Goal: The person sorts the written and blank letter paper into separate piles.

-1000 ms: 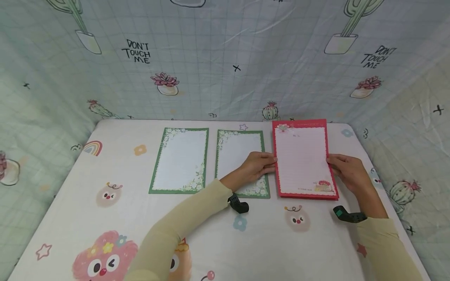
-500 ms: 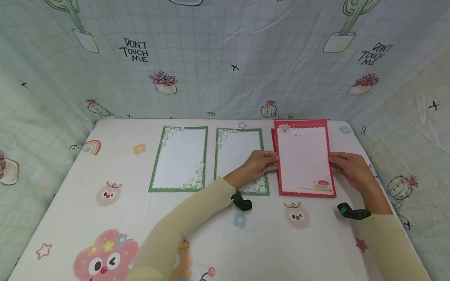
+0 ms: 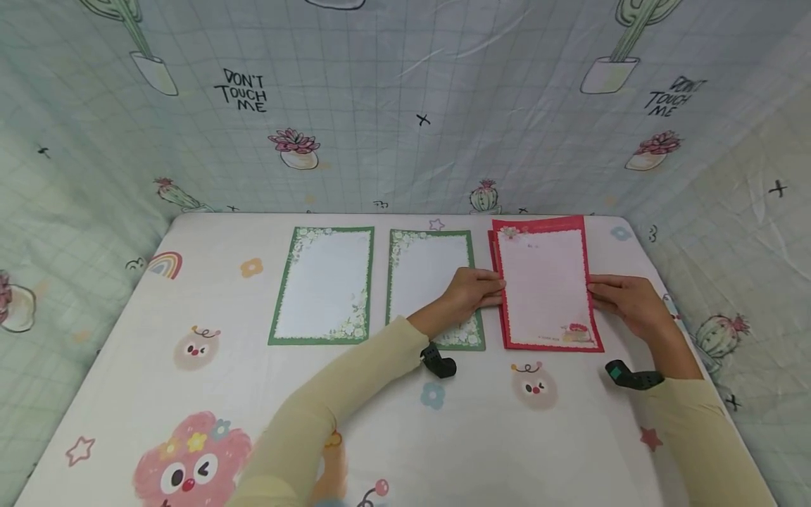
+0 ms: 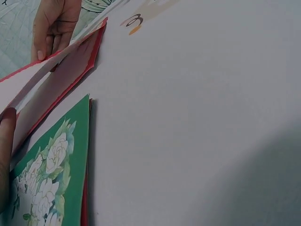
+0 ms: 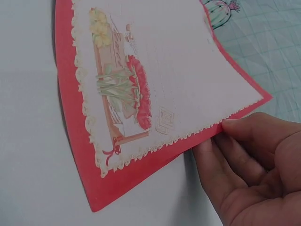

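A red-bordered sheet of lined letter paper (image 3: pixel 545 282), with a small picture in its near right corner, stands between the two hands, bowed slightly and partly raised from the table. The right hand (image 3: pixel 627 303) pinches its right edge, thumb on the printed face and fingers beneath. The left hand (image 3: pixel 472 290) pinches its left edge; whether it also grips the paper behind is unclear. A second red sheet (image 3: pixel 491 246) pokes out behind the first, just beside the left fingertips.

Directly under the left hand and wrist lies a green-bordered floral sheet (image 3: pixel 431 264), its lower part hidden by them; the left wrist view shows a thin red edge beneath it. Further left of that hand, well apart, lies a matching green-bordered sheet (image 3: pixel 323 285). Around and beneath everything spreads a white cartoon-printed tablecloth (image 3: pixel 481 443); beyond both hands rises a cactus-printed fabric backdrop (image 3: pixel 405 70).
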Action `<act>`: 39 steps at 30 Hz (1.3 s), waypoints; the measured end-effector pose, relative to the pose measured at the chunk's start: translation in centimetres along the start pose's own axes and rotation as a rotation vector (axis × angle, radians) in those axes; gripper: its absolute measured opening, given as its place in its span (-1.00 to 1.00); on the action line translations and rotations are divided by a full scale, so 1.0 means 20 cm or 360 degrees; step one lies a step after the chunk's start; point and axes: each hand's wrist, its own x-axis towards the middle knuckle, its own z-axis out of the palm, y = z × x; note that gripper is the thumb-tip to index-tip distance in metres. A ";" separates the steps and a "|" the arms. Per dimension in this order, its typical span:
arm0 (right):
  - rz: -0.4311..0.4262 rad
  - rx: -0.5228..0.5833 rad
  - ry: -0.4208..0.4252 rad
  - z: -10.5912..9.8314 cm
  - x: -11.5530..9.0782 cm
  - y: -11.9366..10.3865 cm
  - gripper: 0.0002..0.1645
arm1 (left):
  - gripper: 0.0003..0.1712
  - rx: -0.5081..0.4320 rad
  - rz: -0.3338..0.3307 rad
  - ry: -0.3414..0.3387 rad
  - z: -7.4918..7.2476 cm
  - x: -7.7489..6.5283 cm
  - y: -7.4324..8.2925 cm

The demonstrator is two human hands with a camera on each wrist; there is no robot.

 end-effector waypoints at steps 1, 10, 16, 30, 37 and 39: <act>0.0003 -0.0011 0.0011 0.00 0.00 0.00 -0.29 | -0.67 0.0001 0.0003 0.0001 0.00 0.00 0.00; 0.0014 -0.0083 0.0155 0.02 -0.02 -0.02 -0.28 | -0.65 0.0019 0.0022 -0.0003 0.00 -0.01 0.00; 0.0025 -0.0102 0.0216 0.04 -0.02 -0.01 -0.29 | -0.67 0.0015 0.0064 -0.0022 0.00 -0.01 0.00; -0.0046 -0.0169 0.0240 0.04 -0.01 0.00 -0.30 | -0.76 0.0723 0.0484 0.0081 -0.01 0.00 0.06; -0.0022 -0.0177 0.0253 0.05 -0.02 -0.01 -0.32 | -0.75 0.0916 0.0538 0.0009 -0.02 -0.01 0.07; -0.0014 -0.0193 0.0261 0.05 -0.02 -0.01 -0.31 | -0.76 0.0933 0.0530 0.0016 -0.01 0.00 0.07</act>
